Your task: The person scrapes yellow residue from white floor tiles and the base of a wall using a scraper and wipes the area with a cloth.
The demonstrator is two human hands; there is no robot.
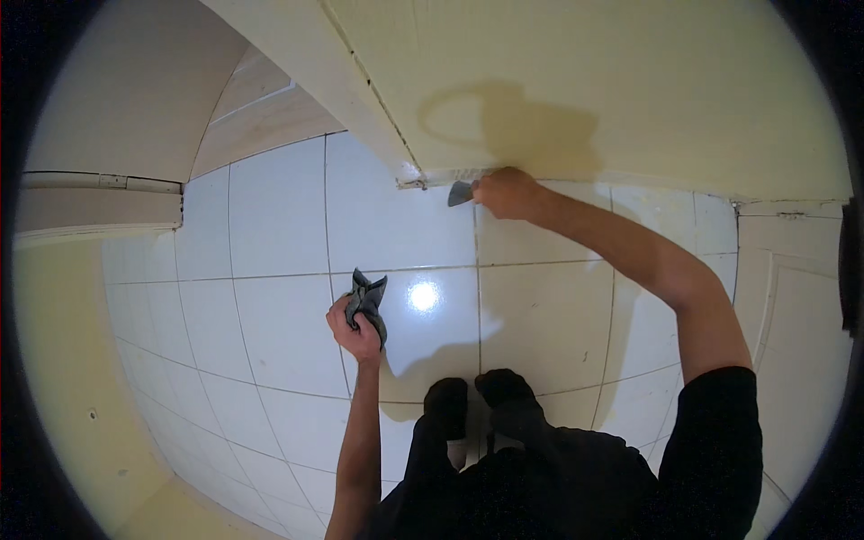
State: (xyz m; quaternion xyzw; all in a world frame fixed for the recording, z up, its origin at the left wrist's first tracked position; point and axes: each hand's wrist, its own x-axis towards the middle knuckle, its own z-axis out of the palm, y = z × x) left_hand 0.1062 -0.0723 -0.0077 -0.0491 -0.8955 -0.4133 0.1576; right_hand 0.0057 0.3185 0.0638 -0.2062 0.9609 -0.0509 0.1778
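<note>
My right hand (509,194) is closed around the handle of a putty knife (461,194). Its flat grey blade points left, close to the foot of the yellow wall (648,88), near the bottom of the door frame (378,101). Whether the blade touches the floor or wall cannot be told. Lower left, my left hand (356,334) grips a crumpled dark grey cloth (368,300) over the white tiled floor (405,236). The putty knife's handle is mostly hidden in my fingers.
My feet in dark socks (445,405) stand on the tiles below. A white panelled door (803,297) is at the right. An open doorway lies at the upper left, with another door edge (101,181) beside it. Small dark marks dot the tiles near my right foot.
</note>
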